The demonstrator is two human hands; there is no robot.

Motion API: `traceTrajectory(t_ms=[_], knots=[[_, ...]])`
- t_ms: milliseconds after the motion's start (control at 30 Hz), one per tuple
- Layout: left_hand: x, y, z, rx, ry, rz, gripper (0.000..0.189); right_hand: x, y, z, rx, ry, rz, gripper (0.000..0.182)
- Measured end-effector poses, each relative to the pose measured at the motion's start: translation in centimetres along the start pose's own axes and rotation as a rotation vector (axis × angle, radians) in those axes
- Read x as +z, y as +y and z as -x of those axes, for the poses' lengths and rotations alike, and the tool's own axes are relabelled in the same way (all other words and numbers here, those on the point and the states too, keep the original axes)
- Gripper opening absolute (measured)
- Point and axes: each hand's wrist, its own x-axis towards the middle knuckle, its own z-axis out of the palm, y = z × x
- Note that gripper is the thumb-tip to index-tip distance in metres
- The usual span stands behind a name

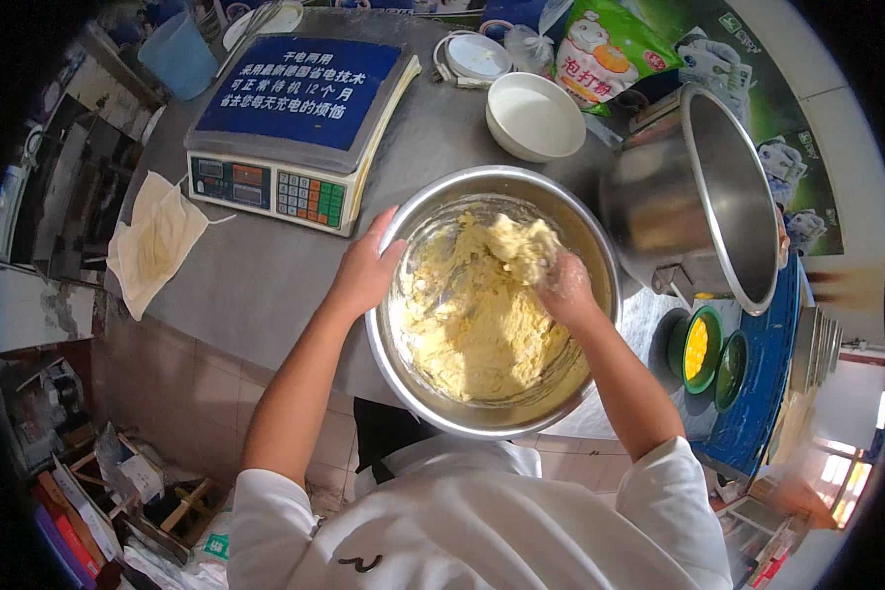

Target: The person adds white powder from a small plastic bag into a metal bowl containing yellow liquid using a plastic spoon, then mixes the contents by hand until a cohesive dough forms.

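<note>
A wide stainless steel bowl (495,430) stands at the front of the metal table, right before me. Rough yellow dough (479,332) fills its lower part, with dry floury bits along the wall. My left hand (365,265) grips the bowl's rim on the left, thumb over the inside. Inside the bowl, my right hand (566,287) has a ragged lump of dough (523,243) at its fingers, raised over the rest. The fingers of that hand are partly hidden by the lump and blurred.
Behind the bowl stand a digital scale (295,125), a white bowl (535,116) and a green bag (608,55). A large steel pot (678,192) rises at the right, near a green bowl (714,346) holding something yellow. A pale cloth (155,240) hangs over the left edge.
</note>
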Motion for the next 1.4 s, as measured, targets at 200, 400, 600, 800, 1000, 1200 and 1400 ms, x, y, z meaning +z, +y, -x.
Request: traceTrajectory(t_ms=[200,400,600,800,1000,1200,1400], knots=[[0.1,-0.1,-0.7,0.047,-0.044,0.028,0.048,4.6,4.8,-1.8,0.182,0.147,0.362,0.059],[0.3,0.0,-1.0,0.056,-0.049,0.044,0.047,10.4,0.0,-6.3,0.135,0.120,-0.161,0.066],[0.8,-1.3,-1.9,0.146,0.023,-0.021,0.046,14.5,-2.4,-2.0,-0.420,-0.156,0.186,0.061],[0.4,-1.5,-2.7,0.109,-0.027,-0.017,0.048,9.7,-2.2,3.4,-0.480,-0.609,0.613,0.049],[0.2,-0.5,-2.8,0.165,-0.031,-0.042,0.049,7.2,0.0,-0.6,-0.218,-0.383,0.484,0.043],[1.8,-1.6,6.1,-0.015,0.111,0.095,0.062,3.9,-0.8,-0.1,0.028,-0.141,0.029,0.040],[6.6,-0.6,14.3,-0.250,0.225,0.416,0.044,0.2,-0.4,2.9,0.051,-0.089,0.244,0.053]])
